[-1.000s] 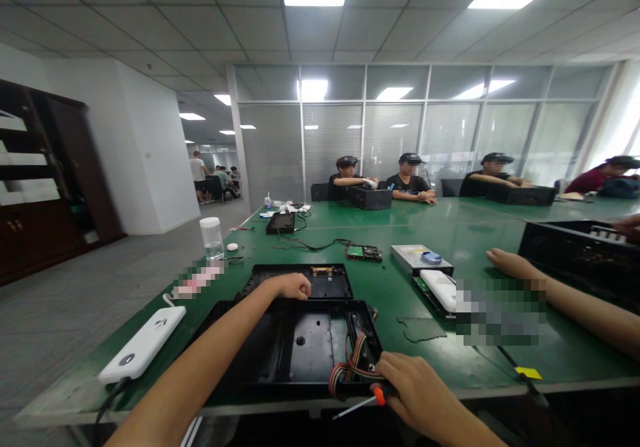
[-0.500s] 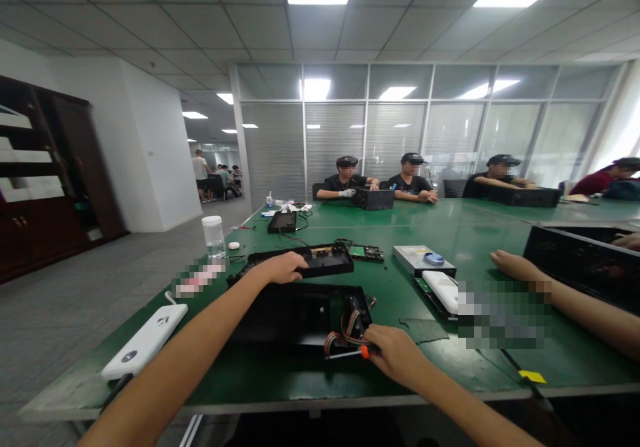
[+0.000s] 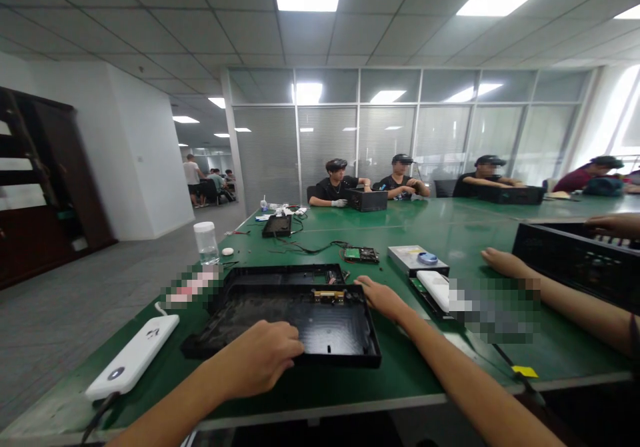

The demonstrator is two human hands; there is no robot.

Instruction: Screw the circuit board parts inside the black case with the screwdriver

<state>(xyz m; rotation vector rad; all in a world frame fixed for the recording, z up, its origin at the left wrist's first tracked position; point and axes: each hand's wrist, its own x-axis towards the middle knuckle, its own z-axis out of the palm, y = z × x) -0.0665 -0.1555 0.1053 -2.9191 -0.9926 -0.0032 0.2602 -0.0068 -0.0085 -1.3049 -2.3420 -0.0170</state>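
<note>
A shallow black plastic cover [image 3: 310, 330] lies open side up in front of me, with a gold-coloured strip near its back edge. My left hand [image 3: 265, 357] is closed on the cover's front rim. At the back right corner my right hand [image 3: 383, 298] has its fingers around the rim. Behind the cover shows part of a black case [image 3: 290, 274] with a few wires in it; the cover hides the rest. No screwdriver can be seen now.
A hard drive with a green board [image 3: 361, 254] lies beyond. A metal disc drive [image 3: 417, 260] carries a blue oval object. Left are a white power bank [image 3: 135, 354] and a clear jar [image 3: 206, 244]. A neighbour's arm [image 3: 565, 294] reaches in at right, near a black case [image 3: 580, 260].
The cover has come toward me from behind the wired case and now hides much of it. My left hand moved nearer with it; my right hand moved back to its corner. The screwdriver left view.
</note>
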